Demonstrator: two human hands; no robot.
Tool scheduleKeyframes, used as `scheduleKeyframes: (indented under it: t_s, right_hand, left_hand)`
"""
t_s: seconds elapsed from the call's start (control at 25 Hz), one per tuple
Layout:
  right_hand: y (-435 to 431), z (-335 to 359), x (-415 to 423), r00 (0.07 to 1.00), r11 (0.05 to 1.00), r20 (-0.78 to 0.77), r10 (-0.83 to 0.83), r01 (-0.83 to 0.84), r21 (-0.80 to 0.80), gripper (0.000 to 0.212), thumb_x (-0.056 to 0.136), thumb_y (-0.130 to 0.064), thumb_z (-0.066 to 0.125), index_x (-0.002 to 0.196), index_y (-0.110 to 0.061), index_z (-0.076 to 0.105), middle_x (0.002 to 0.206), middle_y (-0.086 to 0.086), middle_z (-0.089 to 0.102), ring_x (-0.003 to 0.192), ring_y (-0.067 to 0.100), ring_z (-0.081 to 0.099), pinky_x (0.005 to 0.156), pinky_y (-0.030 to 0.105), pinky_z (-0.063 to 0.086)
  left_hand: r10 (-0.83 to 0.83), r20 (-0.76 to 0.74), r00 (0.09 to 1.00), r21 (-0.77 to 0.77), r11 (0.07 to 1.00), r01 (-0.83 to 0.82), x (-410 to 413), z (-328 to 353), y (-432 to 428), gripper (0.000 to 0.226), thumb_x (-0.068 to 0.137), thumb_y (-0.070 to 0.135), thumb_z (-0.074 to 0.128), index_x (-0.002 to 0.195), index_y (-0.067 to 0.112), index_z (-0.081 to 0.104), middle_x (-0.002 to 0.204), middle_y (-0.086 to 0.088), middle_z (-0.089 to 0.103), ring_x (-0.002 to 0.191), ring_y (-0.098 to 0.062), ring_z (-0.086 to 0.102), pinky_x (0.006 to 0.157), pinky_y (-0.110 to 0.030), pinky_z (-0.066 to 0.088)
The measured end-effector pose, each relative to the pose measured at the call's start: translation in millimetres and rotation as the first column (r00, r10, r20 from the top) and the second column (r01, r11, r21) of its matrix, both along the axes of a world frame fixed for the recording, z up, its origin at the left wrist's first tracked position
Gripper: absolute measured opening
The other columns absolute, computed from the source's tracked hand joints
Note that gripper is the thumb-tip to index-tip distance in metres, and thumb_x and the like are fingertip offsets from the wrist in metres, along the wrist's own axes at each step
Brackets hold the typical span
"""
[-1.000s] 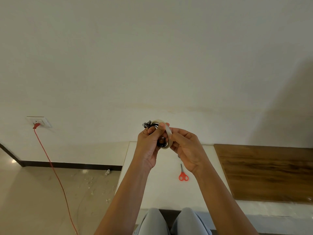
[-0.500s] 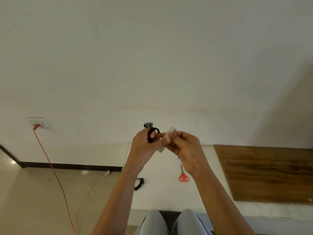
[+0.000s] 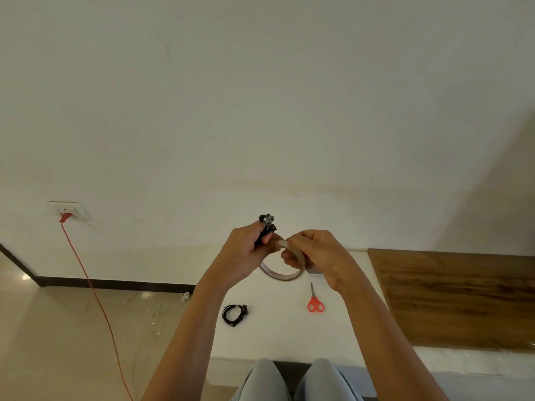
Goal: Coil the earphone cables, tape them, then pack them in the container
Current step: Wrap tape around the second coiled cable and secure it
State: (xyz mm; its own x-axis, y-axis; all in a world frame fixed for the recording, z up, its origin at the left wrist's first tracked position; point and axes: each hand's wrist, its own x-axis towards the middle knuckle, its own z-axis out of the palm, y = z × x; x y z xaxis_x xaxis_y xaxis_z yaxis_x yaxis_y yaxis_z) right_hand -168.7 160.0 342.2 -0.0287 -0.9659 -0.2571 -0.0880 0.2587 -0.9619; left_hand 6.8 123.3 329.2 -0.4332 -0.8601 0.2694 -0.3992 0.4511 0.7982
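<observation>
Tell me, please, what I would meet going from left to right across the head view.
In order: white wall socket with red plug, coiled black earphone cable on the white table, clear tape roll, red-handled scissors, brown wooden board.

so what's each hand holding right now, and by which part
The left-hand grip holds the coiled black earphones round the bundled cable, earbuds poking out above. The right-hand grip pinches the clear tape roll at its top rim.
</observation>
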Motion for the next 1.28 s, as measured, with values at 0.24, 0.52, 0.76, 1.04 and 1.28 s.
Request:
scheduleKeyframes:
  t_s: [0.24,0.52,0.76,1.04,1.28]
  right_hand:
    - [-0.6,-3.1,6.4,0.980,0.994,0.193,-0.057,0.037,0.105,0.008,0.086,-0.012,0.063,0.082,-0.006,0.067,0.075,0.008,0.075,0.065,0.015,0.070,0.068,0.029,0.059]
    - [-2.2,-2.6,10.8,0.964,0.985,0.256,-0.074,0.031,0.168,0.011,0.086,-0.008,0.057,0.080,-0.005,0.065,0.068,0.007,0.071,0.060,0.015,0.066,0.074,0.031,0.055]
    - [-1.8,-1.9,10.8,0.959,0.986,0.274,-0.075,0.031,0.161,0.015,0.087,-0.006,0.056,0.073,-0.008,0.059,0.061,0.005,0.068,0.056,0.013,0.066,0.071,0.032,0.051]
    - [-0.8,-4.9,10.6,0.934,0.988,0.349,-0.081,0.031,0.148,0.018,0.085,-0.002,0.057,0.069,-0.009,0.052,0.064,0.009,0.069,0.057,0.016,0.066,0.070,0.032,0.051]
    - [2.5,-13.2,15.6,0.918,0.988,0.377,-0.122,0.077,0.131,0.024,0.079,0.011,0.044,0.065,-0.007,0.051,0.060,0.009,0.066,0.054,0.016,0.065,0.071,0.033,0.052]
  left_hand:
    - [0.010,0.004,1.000,-0.076,0.997,-0.010,-1.4,-10.9,-0.8,0.017,0.093,0.006,0.058,0.083,-0.003,0.048,0.083,0.017,0.068,0.072,0.005,0.059,0.065,-0.009,0.041]
    - [0.027,0.012,1.000,-0.086,0.996,-0.026,1.7,-5.4,-2.1,0.030,0.091,0.014,0.064,0.072,0.016,0.040,0.056,0.017,0.041,0.053,-0.005,0.035,0.052,-0.014,0.032]
    - [0.043,-0.059,0.997,0.026,0.999,-0.042,1.1,-10.6,-1.3,0.021,0.089,0.024,0.068,0.086,0.007,0.055,0.060,0.017,0.044,0.057,-0.005,0.035,0.055,-0.018,0.031]
    - [0.032,-0.113,0.993,0.069,0.997,-0.024,1.7,-11.5,-2.3,0.027,0.086,0.025,0.071,0.075,0.015,0.048,0.063,0.011,0.049,0.060,-0.009,0.037,0.057,-0.019,0.032]
    - [0.097,-0.163,0.982,0.122,0.990,-0.077,2.2,-13.0,-4.0,0.019,0.084,0.020,0.072,0.090,0.010,0.057,0.093,-0.007,0.073,0.090,-0.030,0.064,0.083,-0.046,0.048]
